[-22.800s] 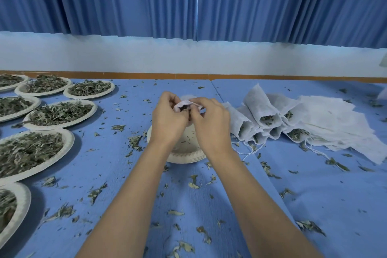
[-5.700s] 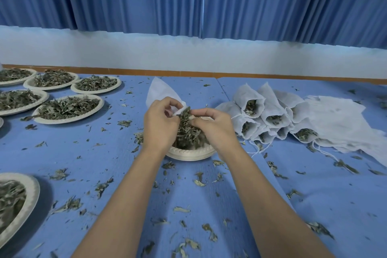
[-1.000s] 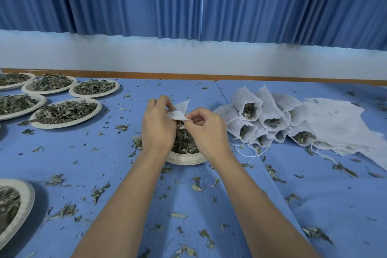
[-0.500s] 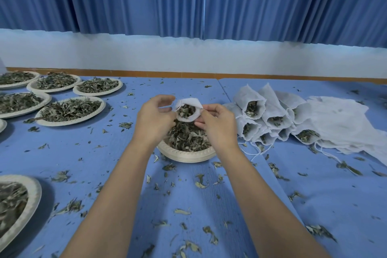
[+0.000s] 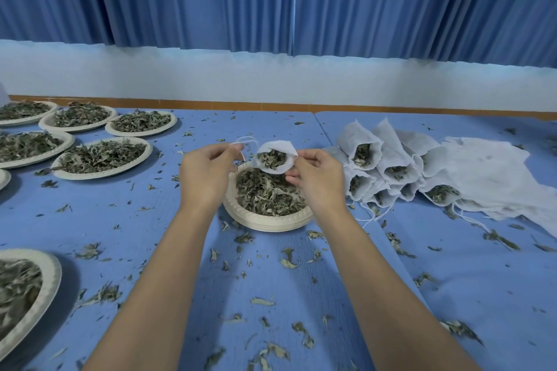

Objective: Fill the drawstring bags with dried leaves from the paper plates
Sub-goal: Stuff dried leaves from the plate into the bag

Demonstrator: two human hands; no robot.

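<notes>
A small white drawstring bag [image 5: 275, 147] hangs above a paper plate [image 5: 265, 223] of dried leaves at the table's middle. Its mouth faces me and shows leaves inside. My right hand [image 5: 316, 181] pinches the bag's right edge. My left hand [image 5: 205, 178] pinches the thin white drawstring [image 5: 245, 141] just left of the bag, and the string loops up between my fingers and the bag.
Several filled bags [image 5: 370, 159] lie stacked to the right, beside a heap of flat white bags [image 5: 488, 172]. Several leaf-filled plates [image 5: 102, 156] stand at the left and one plate [image 5: 51, 277] at the near left. Loose leaves litter the blue table [image 5: 452, 280].
My left hand has moved left off the bag's rim and now pinches the drawstring. The bag stays held up over the plate by my right hand.
</notes>
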